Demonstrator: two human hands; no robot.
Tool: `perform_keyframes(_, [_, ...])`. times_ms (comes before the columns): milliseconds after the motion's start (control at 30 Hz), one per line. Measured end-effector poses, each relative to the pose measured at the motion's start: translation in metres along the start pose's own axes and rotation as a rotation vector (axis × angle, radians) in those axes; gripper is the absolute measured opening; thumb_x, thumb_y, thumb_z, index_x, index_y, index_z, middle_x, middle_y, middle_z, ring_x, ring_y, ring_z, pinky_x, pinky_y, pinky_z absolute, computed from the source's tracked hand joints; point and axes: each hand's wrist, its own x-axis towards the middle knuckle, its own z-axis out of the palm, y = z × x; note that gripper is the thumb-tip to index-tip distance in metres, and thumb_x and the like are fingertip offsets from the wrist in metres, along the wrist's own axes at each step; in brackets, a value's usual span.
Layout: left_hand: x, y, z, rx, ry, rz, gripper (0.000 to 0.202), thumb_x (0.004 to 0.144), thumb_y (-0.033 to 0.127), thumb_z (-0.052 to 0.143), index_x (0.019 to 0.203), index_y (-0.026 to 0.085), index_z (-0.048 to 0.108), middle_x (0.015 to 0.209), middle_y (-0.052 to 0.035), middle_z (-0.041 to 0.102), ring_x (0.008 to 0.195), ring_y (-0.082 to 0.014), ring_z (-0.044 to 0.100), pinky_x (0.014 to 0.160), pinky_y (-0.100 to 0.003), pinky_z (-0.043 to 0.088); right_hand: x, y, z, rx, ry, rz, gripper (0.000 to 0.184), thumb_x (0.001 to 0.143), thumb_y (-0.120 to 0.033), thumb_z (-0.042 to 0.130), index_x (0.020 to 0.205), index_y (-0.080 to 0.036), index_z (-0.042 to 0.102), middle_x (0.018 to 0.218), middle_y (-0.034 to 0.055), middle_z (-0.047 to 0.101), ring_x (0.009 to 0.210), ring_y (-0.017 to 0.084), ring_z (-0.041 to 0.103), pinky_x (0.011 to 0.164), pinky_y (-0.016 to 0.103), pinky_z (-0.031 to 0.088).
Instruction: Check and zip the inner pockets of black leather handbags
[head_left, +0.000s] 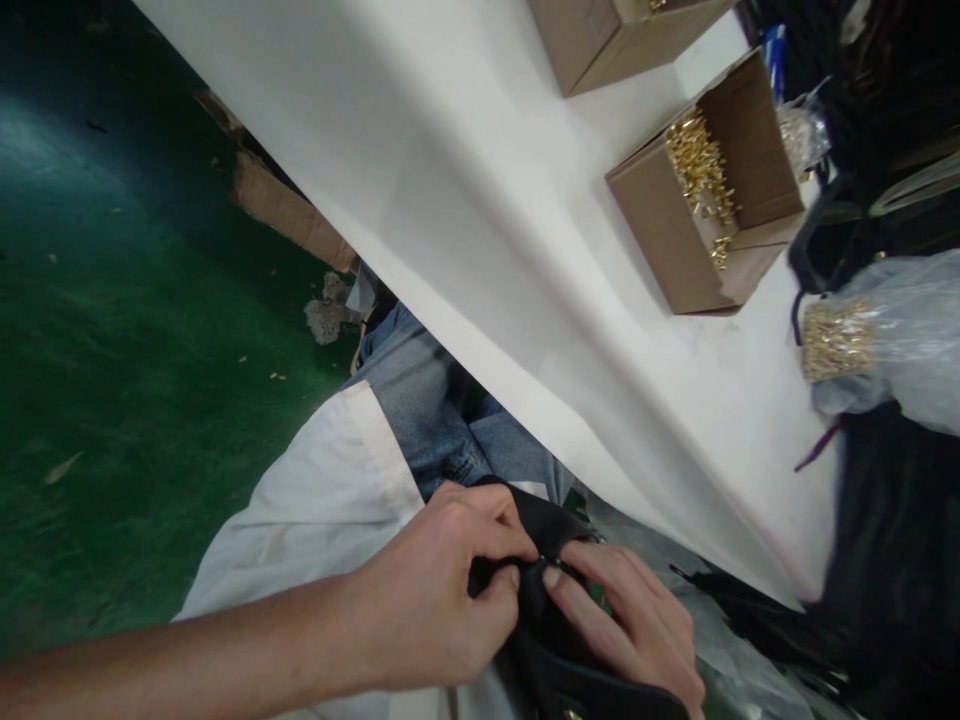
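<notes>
One black leather-like item [531,606], beside the white table [480,230], its edge pinched by left hand [450,580] and right hand [634,615], fingertips nearly closed, is seemingly undergoing fine edge-work, the next move calling for steady grip.

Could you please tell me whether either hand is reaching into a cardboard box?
No, the left hand and the right hand are both at the black item, apart from the cardboard boxes.

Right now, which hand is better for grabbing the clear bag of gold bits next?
Probably the right hand: it's nearer that plastic bag, while the left hand is farther. Both pinch the black leathery piece.
</notes>
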Motion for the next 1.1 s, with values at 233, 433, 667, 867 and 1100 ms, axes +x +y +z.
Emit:
perform_keyframes(233, [0.009, 0.001, -0.015, -0.057, -0.054, -0.104, 0.008, 0.092, 0.023, 0.078, 0.085, 0.02, 0.081, 0.092, -0.0009, 0.073, 0.088, -0.018, 0.068, 0.077, -0.033, 0.048, 0.024, -0.012, -0.004, -0.021, 0.041, -0.123, 0.021, 0.108, -0.013, 0.057, 0.124, -0.021, 0.068, 0.101, 0.0065, 0.085, 0.089, 0.018, 0.083, 0.085, 0.03, 0.066])
perform_keyframes(433, [0.009, -0.001, -0.009, 0.042, 0.026, -0.2, 0.007, 0.084, 0.027, 0.083, 0.089, 0.023, 0.087, 0.085, -0.0002, 0.076, 0.081, -0.0181, 0.069, 0.072, -0.031, 0.048, 0.019, -0.022, 0.001, 0.007, 0.094, 0.022, 0.017, 0.107, -0.016, 0.065, 0.123, -0.019, 0.07, 0.104, 0.0076, 0.086, 0.086, 0.017, 0.085, 0.077, 0.023, 0.068])
perform_keyframes(667, [0.014, 0.009, -0.009, 0.26, 0.028, -0.161, 0.014, 0.075, 0.018, 0.068, 0.071, 0.021, 0.081, 0.065, 0.0014, 0.074, 0.06, -0.0162, 0.066, 0.058, -0.028, 0.041, 0.0, -0.023, 0.008, 0.038, 0.113, -0.037, 0.021, 0.098, -0.011, 0.078, 0.117, -0.018, 0.071, 0.112, 0.0081, 0.087, 0.095, 0.019, 0.086, 0.089, 0.025, 0.069])
perform_keyframes(867, [0.018, 0.002, -0.007, 0.221, 0.031, -0.17, 0.022, 0.079, 0.018, 0.062, 0.065, 0.02, 0.079, 0.058, 0.0012, 0.069, 0.056, -0.0144, 0.061, 0.055, -0.027, 0.036, -0.005, -0.021, 0.01, 0.175, 0.012, -0.002, 0.012, 0.108, -0.016, 0.06, 0.118, -0.021, 0.065, 0.123, 0.0123, 0.083, 0.106, 0.023, 0.084, 0.09, 0.03, 0.068])
perform_keyframes(1100, [0.02, -0.001, -0.003, 0.227, 0.068, -0.207, 0.02, 0.077, 0.017, 0.062, 0.064, 0.02, 0.076, 0.059, 0.0006, 0.069, 0.056, -0.0141, 0.059, 0.054, -0.025, 0.034, 0.0, -0.017, 0.007, 0.202, -0.034, 0.035, 0.023, 0.108, -0.014, 0.052, 0.123, -0.023, 0.068, 0.112, 0.0071, 0.082, 0.1, 0.02, 0.082, 0.09, 0.027, 0.063])
